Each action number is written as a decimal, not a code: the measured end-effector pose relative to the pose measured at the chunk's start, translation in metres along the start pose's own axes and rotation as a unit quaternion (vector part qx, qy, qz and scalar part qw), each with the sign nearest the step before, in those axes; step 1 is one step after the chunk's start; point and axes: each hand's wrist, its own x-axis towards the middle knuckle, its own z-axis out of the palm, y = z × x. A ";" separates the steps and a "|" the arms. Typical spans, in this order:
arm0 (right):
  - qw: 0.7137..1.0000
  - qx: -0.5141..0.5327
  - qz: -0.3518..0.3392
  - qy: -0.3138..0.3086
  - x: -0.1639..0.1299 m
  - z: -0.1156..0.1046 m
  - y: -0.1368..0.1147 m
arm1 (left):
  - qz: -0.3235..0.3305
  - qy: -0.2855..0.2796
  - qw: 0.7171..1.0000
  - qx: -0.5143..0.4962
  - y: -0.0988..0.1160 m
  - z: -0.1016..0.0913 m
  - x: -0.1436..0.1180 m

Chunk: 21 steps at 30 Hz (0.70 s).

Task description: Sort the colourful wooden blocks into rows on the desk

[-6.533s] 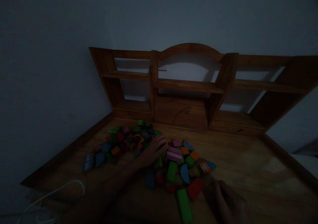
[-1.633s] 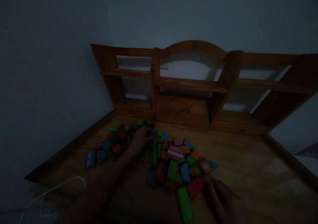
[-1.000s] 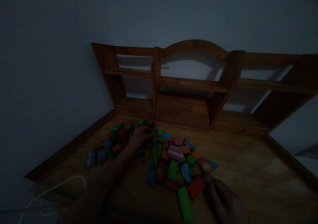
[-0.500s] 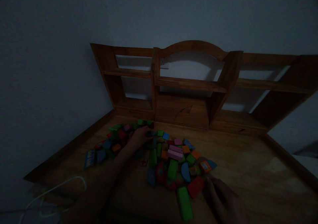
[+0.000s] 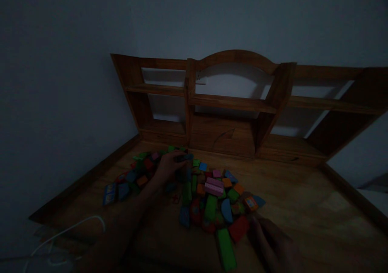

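Observation:
My left hand (image 5: 170, 164) reaches into the far side of a pile of painted toy blocks. Its thumb and fingers close on a dark blue block (image 5: 188, 157), dim in the low light. My right hand (image 5: 277, 240) rests at the near right of the pile, fingers apart and nothing visible in them. Its fingertips are beside a red block (image 5: 239, 228) and below an orange printed block (image 5: 250, 202). A long green block (image 5: 226, 248) lies nearest me. Mid-pile are a pink block (image 5: 214, 186) and a blue half-round block (image 5: 226, 210).
A wooden shelf unit (image 5: 224, 133) stands along the back of the wooden tabletop (image 5: 297, 196). More blocks, among them a blue printed one (image 5: 109, 194), lie left of my left arm. A white cable (image 5: 75, 223) curls at the lower left. Walls stand behind and at the left.
My left hand has shifted slightly, and the dark blue block now shows more clearly, raised at its fingertips. My right hand stays in place.

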 end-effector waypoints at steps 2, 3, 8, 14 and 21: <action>1.000 -0.003 0.003 -0.012 0.000 0.000 0.001 | 0.010 0.014 1.000 -0.016 0.019 0.001 -0.002; 1.000 -0.006 0.005 -0.023 0.001 0.000 0.001 | 0.018 0.013 0.999 -0.025 0.029 0.003 -0.003; 0.999 -0.008 0.009 -0.038 0.002 -0.002 0.001 | 0.080 -0.087 0.992 -0.054 0.079 0.026 -0.002; 1.000 -0.014 -0.006 -0.020 0.004 -0.001 -0.001 | 0.155 -0.259 0.952 -0.057 0.116 0.070 0.005; 0.999 -0.014 -0.019 -0.039 0.003 -0.003 -0.004 | 0.187 -0.335 0.923 -0.007 0.135 0.102 -0.010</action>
